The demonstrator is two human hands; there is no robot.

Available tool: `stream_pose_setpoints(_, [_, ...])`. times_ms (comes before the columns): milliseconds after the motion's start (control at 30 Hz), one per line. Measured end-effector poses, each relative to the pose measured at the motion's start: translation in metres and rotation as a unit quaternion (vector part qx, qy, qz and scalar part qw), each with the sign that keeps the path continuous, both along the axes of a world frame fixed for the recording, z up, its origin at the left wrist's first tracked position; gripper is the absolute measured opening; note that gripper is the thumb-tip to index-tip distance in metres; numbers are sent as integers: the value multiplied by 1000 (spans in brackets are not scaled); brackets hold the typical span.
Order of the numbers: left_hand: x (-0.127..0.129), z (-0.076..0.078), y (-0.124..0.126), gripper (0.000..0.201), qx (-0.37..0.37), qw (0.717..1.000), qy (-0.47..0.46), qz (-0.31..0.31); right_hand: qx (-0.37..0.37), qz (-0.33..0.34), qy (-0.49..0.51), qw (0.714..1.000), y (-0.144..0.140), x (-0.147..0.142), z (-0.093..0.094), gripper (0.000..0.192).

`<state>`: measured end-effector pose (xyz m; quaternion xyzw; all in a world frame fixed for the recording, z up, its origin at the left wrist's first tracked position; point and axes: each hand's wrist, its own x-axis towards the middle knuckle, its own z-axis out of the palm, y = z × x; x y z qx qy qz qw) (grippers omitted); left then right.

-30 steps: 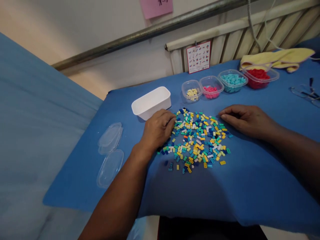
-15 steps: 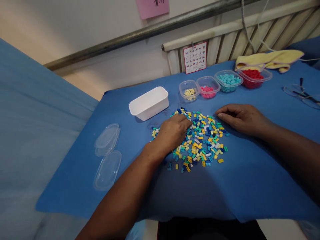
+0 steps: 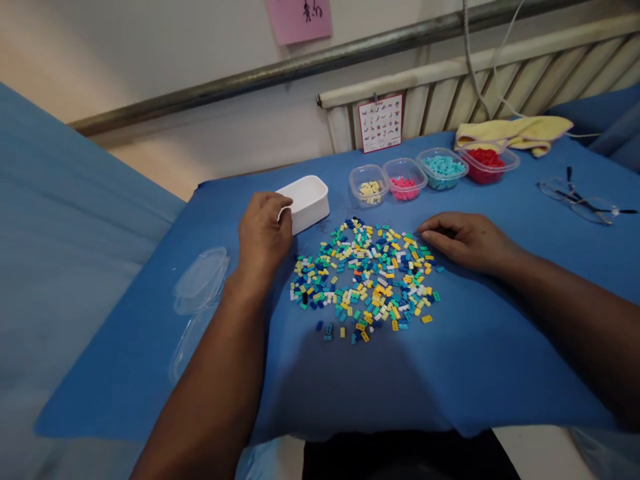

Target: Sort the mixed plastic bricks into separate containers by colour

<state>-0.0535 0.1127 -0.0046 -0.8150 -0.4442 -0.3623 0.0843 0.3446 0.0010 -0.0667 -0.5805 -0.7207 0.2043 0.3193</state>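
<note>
Head view shows me the left hand (image 3: 263, 235) curled over the white tub's (image 3: 309, 197) near end at centre frame, while the right hand (image 3: 467, 241) lies loosely open beside the brick pile (image 3: 363, 277).

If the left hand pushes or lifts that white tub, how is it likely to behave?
The white tub looks like thin plastic and shows nothing inside, so it is probably light. Pushed by the left hand at its end, it would likely slide or bunch the blue cloth. Low and wide, it seems unlikely to tip.

White tub (image 3: 307, 197); blue cloth (image 3: 450, 360); yellow, teal, navy, white bricks (image 3: 365, 277)
</note>
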Motion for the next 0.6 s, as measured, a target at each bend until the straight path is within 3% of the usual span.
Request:
stream_pose_setpoints(167, [4, -5, -8, 16, 23, 1000, 6, -14, 12, 8, -8, 1000, -2, -3, 3, 25])
stream_pose_setpoints(300, [32, 17, -40, 18, 5, 991, 1, -135, 25, 22, -8, 999, -4, -7, 3, 22])
stream_pose_setpoints(400, [59, 35, -80, 20, -45, 966, 51, -248, 28, 37, -7, 999, -6, -10, 4, 22])
stream_pose_setpoints(500, [82, 44, -133, 24, -97, 915, 162, -357, 40, 40, -4, 998, -8, -11, 5, 21])
stream_pose_setpoints(600, [94, 43, -184, 29, -106, 824, 276, -483, 53, 37, -3, 998, -10, -12, 8, 22])
